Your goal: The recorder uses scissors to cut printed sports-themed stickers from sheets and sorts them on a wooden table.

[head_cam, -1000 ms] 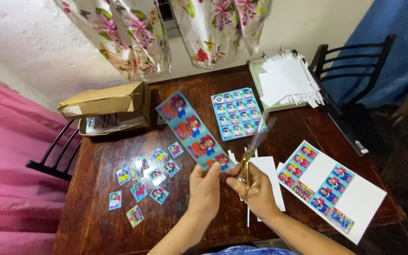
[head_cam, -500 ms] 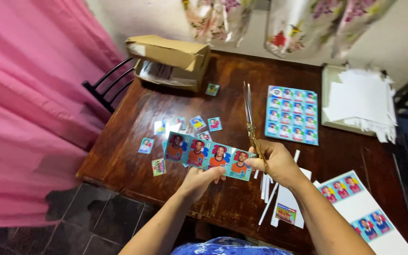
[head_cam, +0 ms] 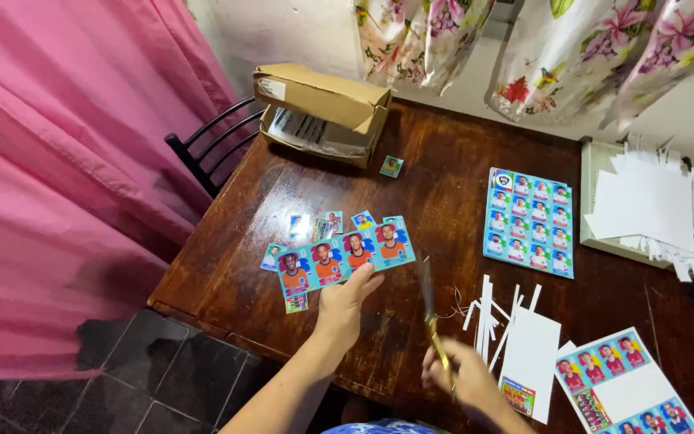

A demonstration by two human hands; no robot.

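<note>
Left hand (head_cam: 345,299) pinches a strip of four portrait stickers (head_cam: 345,257) above the table's (head_cam: 443,201) near-left edge, bare wood beyond. Right hand (head_cam: 463,378) is closed round blurred scissors (head_cam: 431,317), blades up. Uncut blue sheet (head_cam: 529,221) lies mid-table; tan cardboard box (head_cam: 323,108) at the far corner.

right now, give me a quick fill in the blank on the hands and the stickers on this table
The left hand holds a strip of ___ stickers.
The right hand holds ___, blades pointing up.
The full sticker sheet lies ___ the white paper stack and the strip.
The cardboard box sits by the ___ curtain.

Missing words: four; scissors; between; pink
</note>
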